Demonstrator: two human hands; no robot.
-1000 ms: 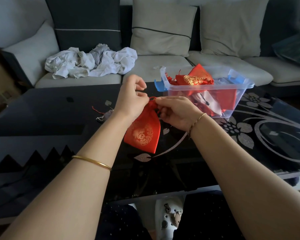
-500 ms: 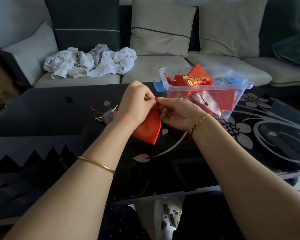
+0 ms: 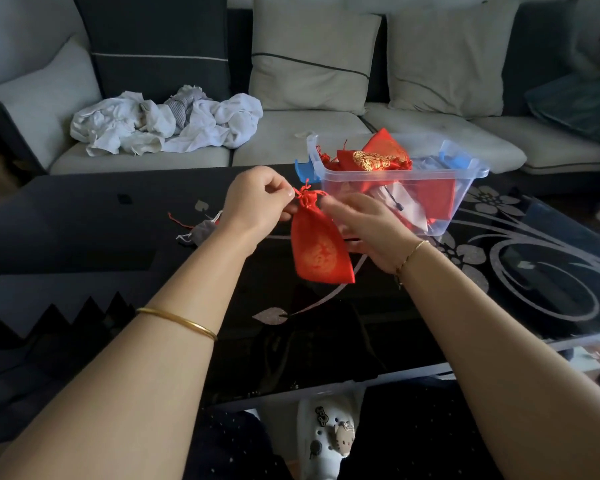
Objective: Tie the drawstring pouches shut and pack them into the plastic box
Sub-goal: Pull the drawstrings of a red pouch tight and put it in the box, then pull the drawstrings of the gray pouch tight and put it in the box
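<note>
The right hand (image 3: 368,230) has released the cinched neck of the red drawstring pouch (image 3: 317,247), fingers now straight beside it, while the left hand (image 3: 257,206) alone pinches the cord (image 3: 303,192), leaving the pouch hanging over the tabletop (image 3: 84,237) just left of the plastic box (image 3: 395,173), apparently ready for packing.

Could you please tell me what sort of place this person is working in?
Most likely a home living room: a grey sofa with loose cushions stands behind a glossy black coffee table, and crumpled white cloth lies on the sofa seat.
</note>
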